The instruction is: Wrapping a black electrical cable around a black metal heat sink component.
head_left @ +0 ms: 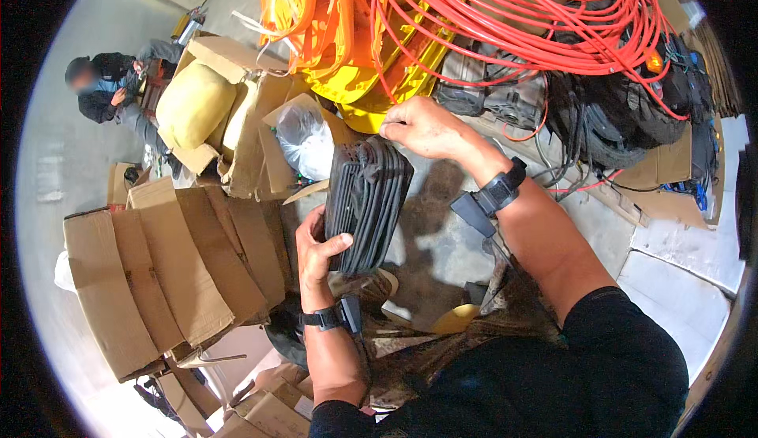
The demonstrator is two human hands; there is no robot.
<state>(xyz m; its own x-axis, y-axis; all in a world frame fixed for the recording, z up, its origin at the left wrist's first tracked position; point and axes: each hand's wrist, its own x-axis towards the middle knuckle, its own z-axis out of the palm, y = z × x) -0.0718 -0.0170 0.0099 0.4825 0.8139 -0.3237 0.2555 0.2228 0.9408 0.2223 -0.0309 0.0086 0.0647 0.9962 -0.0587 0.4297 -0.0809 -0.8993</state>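
A stack of thin black rectangular pieces [369,213] stands nearly upright in front of me. My left hand [314,250] is closed round its lower left side, with the thumb across the near face. Dark, ragged bits show along the stack's top edge. Just above and to the right of it is my right hand [433,128], its fingers curled into a pinch. Whatever those fingers hold, if anything, is too small or hidden to make out. A strand of the red cable [545,35] passes close to the right fingertips.
Orange and yellow plastic pieces [316,23] lie at the far middle. Bags and black cables [604,118] are heaped at the right. Cardboard boxes [178,260] stand at the left, near a box with a clear plastic bag [306,142]. Another person [110,86] sits at the far left.
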